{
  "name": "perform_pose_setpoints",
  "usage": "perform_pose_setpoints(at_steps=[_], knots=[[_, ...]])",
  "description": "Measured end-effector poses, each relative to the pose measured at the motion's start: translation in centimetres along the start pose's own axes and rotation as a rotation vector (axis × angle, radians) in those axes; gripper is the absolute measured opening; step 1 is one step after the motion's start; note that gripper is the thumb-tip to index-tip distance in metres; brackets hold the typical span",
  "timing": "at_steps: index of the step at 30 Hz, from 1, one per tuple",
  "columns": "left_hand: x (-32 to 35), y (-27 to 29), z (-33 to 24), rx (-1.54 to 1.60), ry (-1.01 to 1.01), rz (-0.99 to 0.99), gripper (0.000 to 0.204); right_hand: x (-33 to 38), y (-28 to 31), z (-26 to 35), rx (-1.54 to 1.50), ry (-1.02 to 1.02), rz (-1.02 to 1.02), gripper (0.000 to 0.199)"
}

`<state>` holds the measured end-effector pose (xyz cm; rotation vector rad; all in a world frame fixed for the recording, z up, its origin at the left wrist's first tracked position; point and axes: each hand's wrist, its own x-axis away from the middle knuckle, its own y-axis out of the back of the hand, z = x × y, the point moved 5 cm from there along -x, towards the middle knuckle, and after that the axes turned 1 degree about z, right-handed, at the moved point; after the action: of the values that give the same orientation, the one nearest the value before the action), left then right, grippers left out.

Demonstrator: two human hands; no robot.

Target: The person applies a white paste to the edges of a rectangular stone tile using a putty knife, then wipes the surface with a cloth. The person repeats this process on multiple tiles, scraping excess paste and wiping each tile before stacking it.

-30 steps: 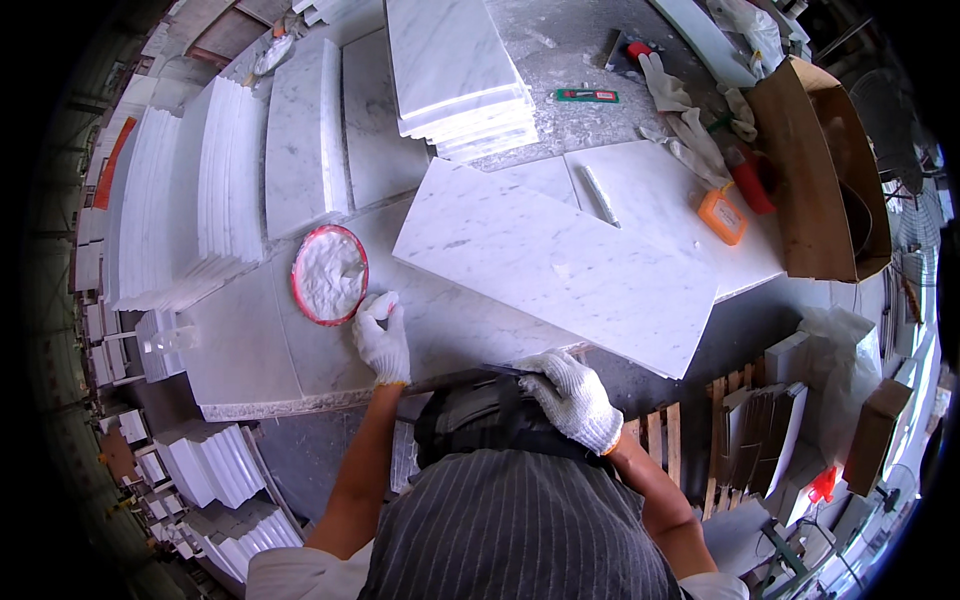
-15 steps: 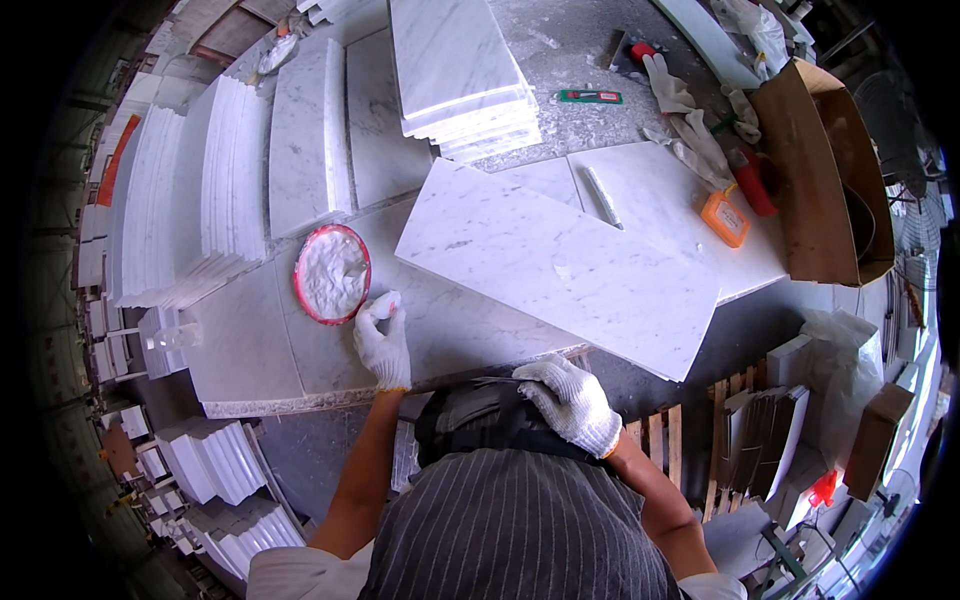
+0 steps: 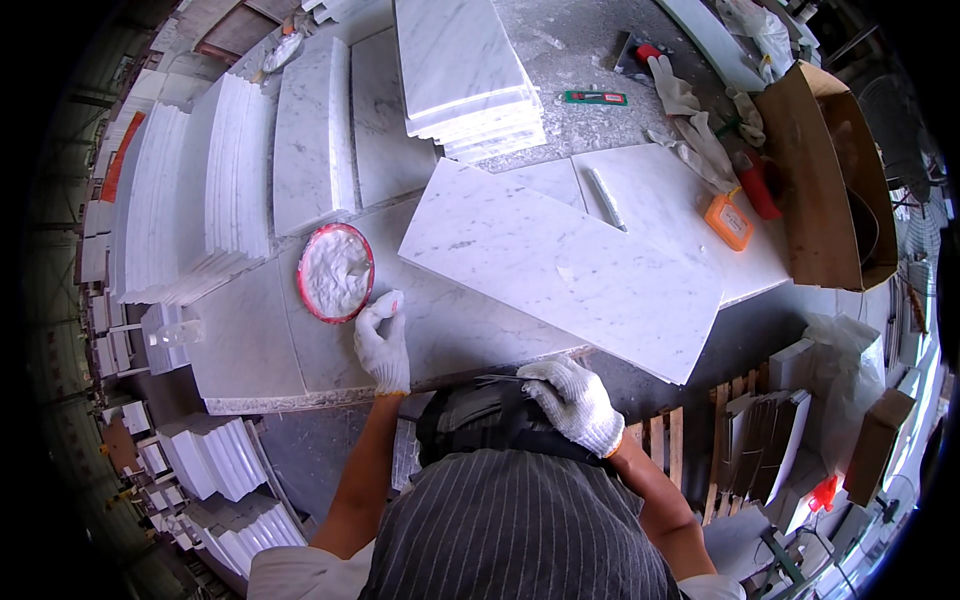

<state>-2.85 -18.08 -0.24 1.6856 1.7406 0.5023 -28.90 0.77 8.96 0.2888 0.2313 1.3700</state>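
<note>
Both my hands wear white knitted gloves. My left hand [image 3: 381, 345] is just right of a round, red-rimmed tub [image 3: 301, 290] of white paste [image 3: 336, 272], over the near marble slabs [image 3: 450, 325]. Its fingers are bent in a pinch; whether anything sits between them I cannot make out. Close to my waist, by the bench's front edge, my right hand [image 3: 572, 402] is closed on a thin, grey, blade-like tool [image 3: 497, 379], which juts out leftward from the fingers. A large white marble slab [image 3: 560, 262] lies aslant in front of me, its right corner overhanging the edge.
Stacked marble slabs [image 3: 470, 70] stand at the back, with more rows [image 3: 235, 170] at left. A white stick-like piece [image 3: 607, 198], an orange bottle [image 3: 729, 222], a red bottle [image 3: 762, 190], loose gloves [image 3: 675, 88] and a cardboard box [image 3: 815, 180] are on the right. Wooden pallets [image 3: 660, 440] stand below.
The whole view has shifted very slightly. Both hands keep nearly the same place and shape, and the tub and slabs lie as before.
</note>
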Motion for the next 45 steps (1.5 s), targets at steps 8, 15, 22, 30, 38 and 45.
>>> perform_pose_setpoints(at_steps=[8,15,22,30,38,45], knots=[[1.3,1.6,1.2,-0.089,0.048,0.028,0.044,0.0,0.4,-0.1,-0.039,0.006,-0.032,0.017],[2.4,4.3,-4.4,-0.227,-0.146,0.038,0.057,0.6,1.6,0.0,-0.096,0.07,-0.148,0.016],[0.9,-4.0,-16.0,-0.114,-0.75,0.385,0.066,0.6,3.3,1.6,-0.098,0.071,-0.254,0.011],[1.1,-13.3,-21.2,-0.391,-0.967,0.884,0.11,2.3,4.8,2.1,-0.089,0.013,-0.29,0.013],[-4.8,-16.4,-21.6,-0.296,-0.87,0.706,0.096,3.5,5.5,1.3,-0.089,-0.062,-0.356,0.013],[6.8,-12.7,-21.2,-0.215,-1.425,0.88,0.082,4.3,7.3,0.7,-0.23,-0.068,-0.525,0.017]])
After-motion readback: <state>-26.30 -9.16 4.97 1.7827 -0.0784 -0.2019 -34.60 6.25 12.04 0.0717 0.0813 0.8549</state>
